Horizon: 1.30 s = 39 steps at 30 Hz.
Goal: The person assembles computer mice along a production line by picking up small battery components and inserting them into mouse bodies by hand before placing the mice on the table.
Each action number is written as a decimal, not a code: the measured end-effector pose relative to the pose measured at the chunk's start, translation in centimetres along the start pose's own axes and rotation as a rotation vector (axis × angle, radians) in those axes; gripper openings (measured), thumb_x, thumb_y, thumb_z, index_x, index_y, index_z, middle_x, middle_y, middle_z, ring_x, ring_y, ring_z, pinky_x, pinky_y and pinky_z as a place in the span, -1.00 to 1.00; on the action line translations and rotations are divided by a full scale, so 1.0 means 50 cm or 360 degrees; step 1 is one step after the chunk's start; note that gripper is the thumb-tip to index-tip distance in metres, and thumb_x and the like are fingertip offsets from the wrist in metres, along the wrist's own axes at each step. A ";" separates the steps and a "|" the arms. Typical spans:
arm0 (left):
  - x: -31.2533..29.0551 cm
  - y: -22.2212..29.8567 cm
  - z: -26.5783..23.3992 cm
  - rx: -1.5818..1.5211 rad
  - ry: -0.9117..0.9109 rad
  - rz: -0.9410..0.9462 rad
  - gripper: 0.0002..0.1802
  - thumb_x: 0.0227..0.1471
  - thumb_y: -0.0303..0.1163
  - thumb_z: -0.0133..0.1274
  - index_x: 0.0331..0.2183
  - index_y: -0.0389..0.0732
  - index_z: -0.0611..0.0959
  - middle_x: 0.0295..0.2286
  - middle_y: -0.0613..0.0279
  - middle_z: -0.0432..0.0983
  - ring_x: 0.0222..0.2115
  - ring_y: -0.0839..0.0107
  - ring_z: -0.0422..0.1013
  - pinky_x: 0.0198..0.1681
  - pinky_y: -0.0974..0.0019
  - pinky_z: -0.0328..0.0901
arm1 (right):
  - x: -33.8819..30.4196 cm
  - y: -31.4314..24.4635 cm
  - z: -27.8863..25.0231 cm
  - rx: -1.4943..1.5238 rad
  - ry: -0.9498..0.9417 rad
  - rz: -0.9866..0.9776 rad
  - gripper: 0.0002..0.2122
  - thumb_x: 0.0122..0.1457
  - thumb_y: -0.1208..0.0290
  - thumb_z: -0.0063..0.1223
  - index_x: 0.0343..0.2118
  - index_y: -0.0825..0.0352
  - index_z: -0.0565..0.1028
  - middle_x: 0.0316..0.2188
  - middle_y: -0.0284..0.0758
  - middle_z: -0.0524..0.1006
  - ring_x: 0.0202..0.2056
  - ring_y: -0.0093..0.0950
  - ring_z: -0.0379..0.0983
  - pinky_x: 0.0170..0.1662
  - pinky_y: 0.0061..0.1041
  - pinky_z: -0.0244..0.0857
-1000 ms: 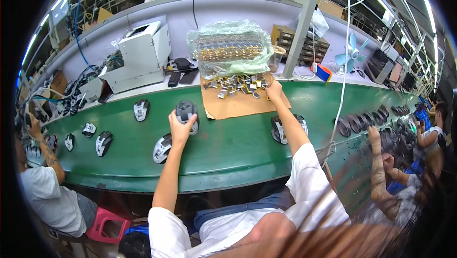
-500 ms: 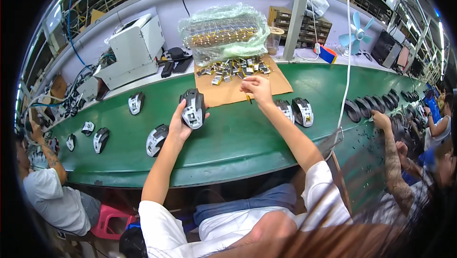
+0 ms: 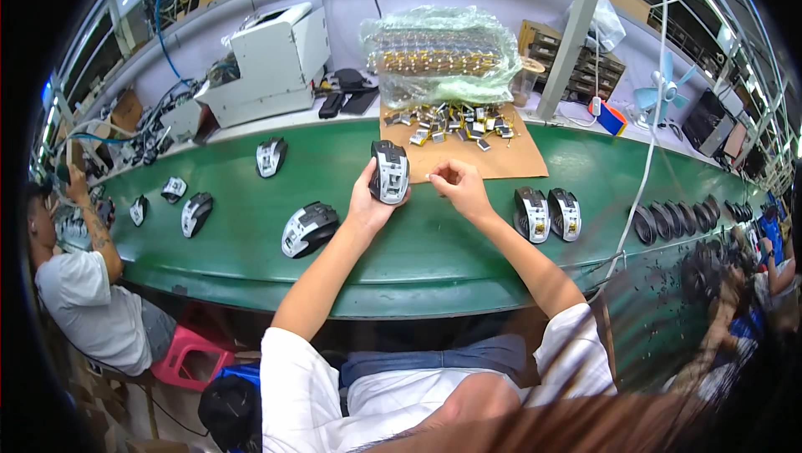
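Note:
My left hand (image 3: 366,204) is closed round a computer mouse (image 3: 389,176) with a black shell and a grey-white part with openings, tilted up over the green bench. Just to its right, my right hand (image 3: 464,192) pinches a small battery, mostly hidden by the fingers; only a pale bit shows at the tips. The fingers are apart from the mouse. Beyond both hands, a pile of small silver and yellow batteries (image 3: 455,123) lies on a cardboard sheet (image 3: 510,161). Two similar mice, one (image 3: 532,215) beside another (image 3: 565,215), stand right of my right forearm.
More mice lie at left, the closest (image 3: 310,229) by my left forearm. Bubble-wrapped batteries (image 3: 443,48) stand behind the cardboard. A white machine (image 3: 271,65) is at back left. A white cable (image 3: 647,161) hangs at right, near rows of black shells (image 3: 668,221). A person (image 3: 92,286) works at left.
The view has shifted, so the bench scene sits further right. My right hand has come from over the cardboard toward the mouse with the small battery. My left hand still holds the mouse.

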<state>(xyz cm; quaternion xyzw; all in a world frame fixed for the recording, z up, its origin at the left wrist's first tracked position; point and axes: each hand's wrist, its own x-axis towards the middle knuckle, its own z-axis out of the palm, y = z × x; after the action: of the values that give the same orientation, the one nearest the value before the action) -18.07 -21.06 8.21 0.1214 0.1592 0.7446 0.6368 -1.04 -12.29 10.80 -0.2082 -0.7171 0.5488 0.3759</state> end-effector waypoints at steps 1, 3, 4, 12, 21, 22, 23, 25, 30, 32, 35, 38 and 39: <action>-0.007 -0.005 0.005 0.0033 0.0030 -0.0001 -0.56 0.13 -0.10 -0.29 -0.10 -0.19 0.42 -0.19 0.06 0.42 -0.21 0.15 0.36 -0.20 0.09 0.27 | -0.008 -0.012 0.006 -0.0085 -0.0064 -0.0012 -0.90 -0.05 0.53 0.11 -0.47 0.44 0.48 -0.60 -0.37 0.47 -0.55 -0.66 0.39 -0.48 -0.67 0.27; -0.015 0.002 0.009 0.0126 0.0080 -0.0005 -0.56 0.14 -0.10 -0.31 -0.10 -0.18 0.42 -0.19 0.06 0.42 -0.19 0.14 0.36 -0.17 0.05 0.28 | -0.015 -0.029 0.023 -0.0346 -0.0150 -0.0196 -0.91 -0.08 0.55 0.10 -0.48 0.42 0.48 -0.62 -0.36 0.45 -0.58 -0.63 0.38 -0.49 -0.65 0.26; -0.010 0.002 -0.006 0.0172 0.0032 -0.0008 -0.57 0.15 -0.11 -0.33 -0.10 -0.17 0.42 -0.19 0.09 0.43 -0.18 0.16 0.37 -0.13 0.04 0.27 | -0.020 -0.033 0.032 -0.0613 -0.0225 -0.0397 -0.92 -0.11 0.56 0.10 -0.49 0.41 0.49 -0.63 -0.35 0.43 -0.60 -0.61 0.36 -0.51 -0.63 0.24; -0.014 -0.044 0.012 0.0057 -0.0033 -0.0025 -0.58 0.18 -0.12 -0.35 -0.08 -0.18 0.39 -0.18 0.14 0.41 -0.18 0.28 0.37 -0.06 0.14 0.25 | -0.031 -0.016 0.042 -0.0692 -0.0278 -0.0724 -0.91 -0.15 0.57 0.08 -0.51 0.39 0.49 -0.59 -0.25 0.40 -0.58 -0.38 0.38 -0.49 -0.46 0.28; -0.025 -0.046 0.020 0.0078 -0.0027 -0.0052 -0.60 0.17 -0.14 -0.30 -0.13 -0.21 0.43 -0.23 0.16 0.45 -0.22 0.30 0.39 -0.08 0.20 0.26 | -0.036 -0.020 0.056 -0.1223 -0.0340 -0.1208 -0.92 -0.17 0.56 0.04 -0.61 0.38 0.37 -0.61 -0.26 0.35 -0.55 -0.33 0.38 -0.51 -0.40 0.28; -0.023 -0.048 0.022 0.0058 -0.0016 -0.0034 -0.60 0.16 -0.15 -0.29 -0.14 -0.22 0.44 -0.24 0.15 0.46 -0.22 0.29 0.39 -0.08 0.20 0.26 | -0.037 -0.016 0.057 -0.1307 -0.0332 -0.1292 -0.91 -0.19 0.56 0.05 -0.61 0.36 0.37 -0.61 -0.28 0.34 -0.56 -0.32 0.37 -0.52 -0.39 0.28; -0.017 -0.057 0.027 0.0036 -0.0014 -0.0035 -0.61 0.16 -0.15 -0.28 -0.15 -0.22 0.45 -0.25 0.15 0.47 -0.23 0.28 0.40 -0.08 0.21 0.26 | -0.041 -0.014 0.049 -0.1407 -0.0314 -0.1363 -0.90 -0.20 0.56 0.06 -0.60 0.34 0.36 -0.62 -0.30 0.33 -0.58 -0.31 0.36 -0.53 -0.37 0.27; -0.007 -0.049 0.000 0.0024 -0.0058 -0.0046 -0.63 0.15 -0.18 -0.27 -0.19 -0.23 0.48 -0.26 0.11 0.48 -0.24 0.26 0.41 -0.10 0.19 0.28 | -0.043 -0.009 0.061 -0.1317 -0.0256 -0.1345 -0.89 -0.20 0.54 0.07 -0.63 0.34 0.34 -0.63 -0.28 0.33 -0.58 -0.31 0.36 -0.55 -0.37 0.28; -0.009 -0.020 -0.006 -0.0038 -0.0138 0.0112 -0.62 0.14 -0.19 -0.26 -0.16 -0.25 0.47 -0.23 0.07 0.47 -0.22 0.20 0.40 -0.09 0.17 0.27 | -0.044 0.004 0.083 -0.0792 -0.0088 -0.1205 -0.94 -0.16 0.58 0.08 -0.55 0.40 0.47 -0.61 -0.25 0.40 -0.57 -0.32 0.39 -0.53 -0.41 0.28; -0.019 -0.007 -0.011 -0.0023 -0.0130 0.0114 -0.60 0.14 -0.18 -0.26 -0.16 -0.27 0.48 -0.23 0.07 0.47 -0.22 0.21 0.40 -0.09 0.18 0.27 | -0.046 0.000 0.109 -0.0675 -0.0038 -0.1031 -0.89 -0.15 0.52 0.05 -0.68 0.37 0.38 -0.68 -0.23 0.34 -0.60 -0.27 0.36 -0.54 -0.35 0.24; -0.036 -0.011 0.025 0.0080 -0.0050 0.0133 -0.61 0.13 -0.19 -0.23 -0.17 -0.28 0.48 -0.24 0.07 0.48 -0.25 0.21 0.42 -0.11 0.20 0.29 | -0.058 -0.008 0.115 -0.0554 0.0050 -0.1006 -0.89 -0.17 0.56 0.03 -0.70 0.38 0.35 -0.71 -0.23 0.32 -0.66 -0.27 0.33 -0.58 -0.37 0.21; -0.041 -0.020 0.045 0.0179 -0.0109 0.0144 -0.62 0.13 -0.20 -0.24 -0.19 -0.29 0.48 -0.26 0.08 0.48 -0.26 0.23 0.42 -0.13 0.22 0.29 | -0.065 -0.004 0.117 -0.0509 0.0092 -0.1029 -0.91 -0.18 0.59 0.03 -0.68 0.39 0.35 -0.71 -0.25 0.30 -0.69 -0.33 0.29 -0.61 -0.42 0.16; -0.039 -0.024 0.041 0.0205 -0.0087 0.0162 -0.63 0.13 -0.22 -0.24 -0.19 -0.29 0.48 -0.26 0.09 0.49 -0.27 0.24 0.43 -0.14 0.23 0.29 | -0.065 0.001 0.114 -0.0537 0.0082 -0.1059 -0.92 -0.18 0.61 0.04 -0.65 0.39 0.36 -0.71 -0.26 0.28 -0.70 -0.38 0.27 -0.63 -0.46 0.14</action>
<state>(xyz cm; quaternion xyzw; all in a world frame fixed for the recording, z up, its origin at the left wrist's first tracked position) -15.87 -22.67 9.64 0.1904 0.1830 0.7605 0.5932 -3.37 -18.19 9.07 -0.0364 -0.8162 0.2652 0.5120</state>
